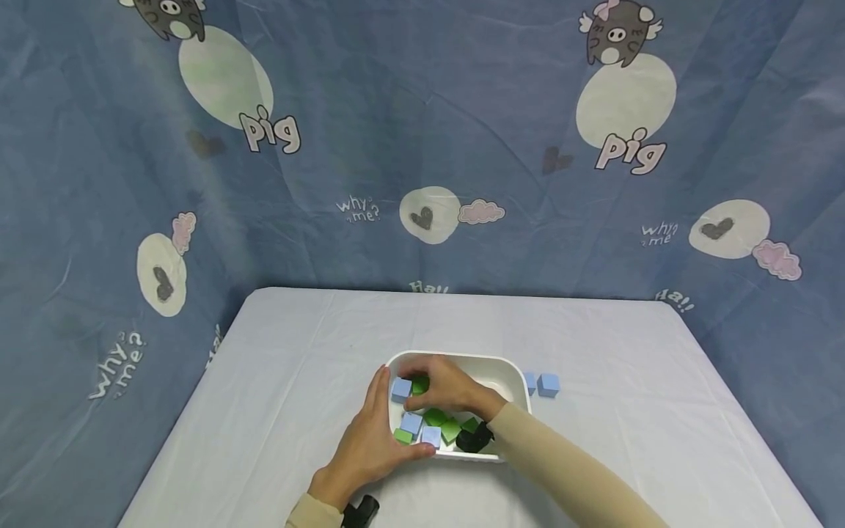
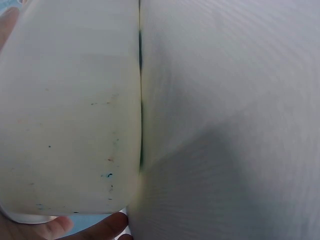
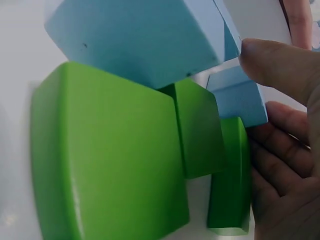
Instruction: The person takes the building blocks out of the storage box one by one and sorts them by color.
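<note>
A white tray holds several blue cubes and green blocks. My left hand holds its near left corner, fingers along the left wall and thumb at the near rim; in the left wrist view the tray wall fills the left side. Inside the tray, my right hand reaches to the far left, thumb and fingers spread apart around a green block beside a blue cube. In the right wrist view, the thumb is by the blue cubes and bent fingers are beside a green block.
Two blue cubes sit on the white table just right of the tray. A large green block lies close to the right wrist camera. Behind the table hangs a blue printed cloth.
</note>
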Action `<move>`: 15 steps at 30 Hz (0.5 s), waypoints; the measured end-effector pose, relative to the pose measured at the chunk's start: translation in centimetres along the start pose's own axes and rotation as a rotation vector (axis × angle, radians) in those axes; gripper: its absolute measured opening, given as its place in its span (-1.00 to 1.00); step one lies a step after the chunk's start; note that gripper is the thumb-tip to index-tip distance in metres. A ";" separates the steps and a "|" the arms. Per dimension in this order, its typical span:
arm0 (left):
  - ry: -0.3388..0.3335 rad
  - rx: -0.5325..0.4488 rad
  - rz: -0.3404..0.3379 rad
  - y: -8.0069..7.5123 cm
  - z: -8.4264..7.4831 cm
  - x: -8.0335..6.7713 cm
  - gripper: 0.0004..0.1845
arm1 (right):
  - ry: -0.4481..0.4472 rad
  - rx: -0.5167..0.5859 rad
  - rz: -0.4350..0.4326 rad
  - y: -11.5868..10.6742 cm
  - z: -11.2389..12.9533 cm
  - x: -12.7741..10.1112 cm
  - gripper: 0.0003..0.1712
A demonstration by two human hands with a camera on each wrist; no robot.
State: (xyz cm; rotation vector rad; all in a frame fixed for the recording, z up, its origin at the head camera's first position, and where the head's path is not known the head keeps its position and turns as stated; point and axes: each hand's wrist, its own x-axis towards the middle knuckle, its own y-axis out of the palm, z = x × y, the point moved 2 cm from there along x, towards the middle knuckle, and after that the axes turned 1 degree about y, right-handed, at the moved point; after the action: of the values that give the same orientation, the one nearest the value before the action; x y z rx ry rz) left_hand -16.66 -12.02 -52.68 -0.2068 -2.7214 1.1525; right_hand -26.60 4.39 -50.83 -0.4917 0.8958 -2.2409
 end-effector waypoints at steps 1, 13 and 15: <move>0.006 0.001 -0.002 0.0 0.0 0.0 0.56 | -0.007 -0.010 0.001 0.1 0.0 0.0 -0.47; 0.001 0.009 0.002 0.0 0.0 0.1 0.57 | -0.116 -0.138 0.016 0.6 0.1 0.2 -0.58; 0.001 0.005 0.002 0.0 -0.1 0.0 0.57 | -0.108 -0.132 0.015 0.6 0.1 0.1 -0.60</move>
State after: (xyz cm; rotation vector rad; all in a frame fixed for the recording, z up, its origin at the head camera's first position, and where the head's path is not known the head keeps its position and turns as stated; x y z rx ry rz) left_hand -16.68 -11.94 -52.66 -0.2094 -2.7178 1.1592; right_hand -26.40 3.93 -51.17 -0.6581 0.9916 -2.1286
